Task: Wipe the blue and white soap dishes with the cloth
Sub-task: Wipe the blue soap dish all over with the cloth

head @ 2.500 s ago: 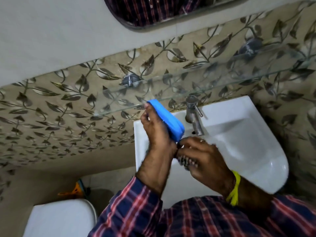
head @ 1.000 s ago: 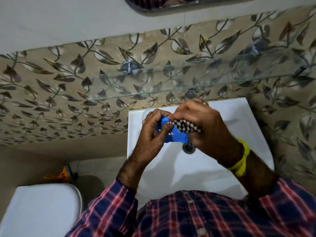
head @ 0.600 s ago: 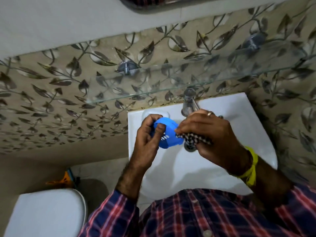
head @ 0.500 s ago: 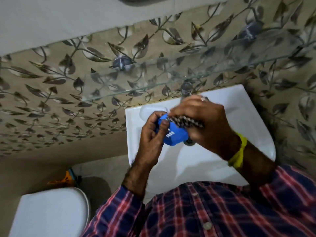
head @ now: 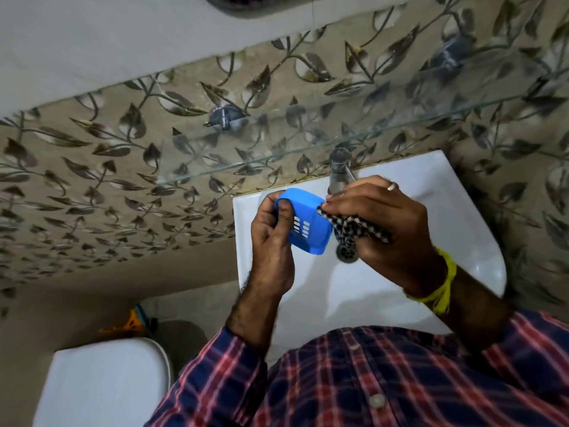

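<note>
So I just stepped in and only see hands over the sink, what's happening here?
A person is cleaning a blue soap dish over the white sink. The left hand holds the dish, slotted face showing, while the right hand presses a checkered cloth against its edge. No white dish is clearly in view.

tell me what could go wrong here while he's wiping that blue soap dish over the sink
The left hand holds the blue soap dish only by one end, thumb over the rim, so a push from the cloth could knock it loose into the sink. The right hand works close to the tap, so its knuckles may bump it. A loose bit of cloth hangs right over the drain and could get wet or dirty.
</note>
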`<state>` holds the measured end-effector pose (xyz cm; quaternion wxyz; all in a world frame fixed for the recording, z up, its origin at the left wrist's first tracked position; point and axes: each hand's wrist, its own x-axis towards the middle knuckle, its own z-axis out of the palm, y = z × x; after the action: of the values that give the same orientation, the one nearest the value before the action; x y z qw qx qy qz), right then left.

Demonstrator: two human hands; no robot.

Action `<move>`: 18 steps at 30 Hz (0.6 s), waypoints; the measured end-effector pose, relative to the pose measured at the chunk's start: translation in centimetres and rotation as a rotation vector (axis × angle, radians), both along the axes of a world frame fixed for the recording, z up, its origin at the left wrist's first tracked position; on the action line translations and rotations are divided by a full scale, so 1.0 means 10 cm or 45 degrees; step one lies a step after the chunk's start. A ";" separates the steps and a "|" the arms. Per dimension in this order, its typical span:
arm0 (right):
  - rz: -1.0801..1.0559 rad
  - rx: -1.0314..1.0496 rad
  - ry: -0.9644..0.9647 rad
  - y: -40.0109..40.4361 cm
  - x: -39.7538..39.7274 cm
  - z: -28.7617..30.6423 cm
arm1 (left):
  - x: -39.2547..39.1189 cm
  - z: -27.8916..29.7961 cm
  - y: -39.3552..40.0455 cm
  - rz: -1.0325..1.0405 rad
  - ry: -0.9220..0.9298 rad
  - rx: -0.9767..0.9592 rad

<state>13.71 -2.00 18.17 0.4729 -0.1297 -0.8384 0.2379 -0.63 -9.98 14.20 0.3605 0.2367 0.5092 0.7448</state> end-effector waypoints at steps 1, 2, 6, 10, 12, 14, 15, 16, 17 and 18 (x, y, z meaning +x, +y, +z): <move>-0.016 -0.018 0.008 0.00 -0.01 0.00 | 0.05 0.01 0.00 0.016 -0.026 -0.014; -0.010 -0.038 0.025 0.02 -0.06 0.01 | 0.10 0.02 0.01 0.022 -0.060 -0.020; 0.028 -0.016 0.108 0.00 -0.15 0.03 | 0.15 0.08 0.03 0.048 -0.251 0.030; -0.043 -0.058 0.154 -0.04 -0.09 -0.02 | 0.18 0.17 0.06 0.090 -0.376 -0.035; 0.005 -0.067 0.147 0.02 -0.18 0.05 | 0.22 0.21 0.04 0.061 -0.397 -0.023; 0.055 -0.040 0.154 0.04 -0.21 0.05 | 0.20 0.25 0.04 0.018 -0.437 0.058; 0.061 -0.028 0.152 0.01 -0.19 0.03 | 0.18 0.28 0.05 0.008 -0.474 0.090; 0.051 -0.025 0.143 -0.02 -0.15 -0.02 | 0.17 0.29 0.05 0.024 -0.512 0.099; 0.029 -0.035 0.134 -0.07 -0.11 -0.07 | 0.16 0.30 0.04 0.049 -0.533 0.087; 0.009 -0.051 0.129 -0.10 -0.09 -0.10 | 0.17 0.30 0.03 0.062 -0.536 0.064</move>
<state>12.83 -3.02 17.18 0.5113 -0.1240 -0.8088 0.2627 1.08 -9.68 17.17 0.4347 0.0724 0.4097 0.7987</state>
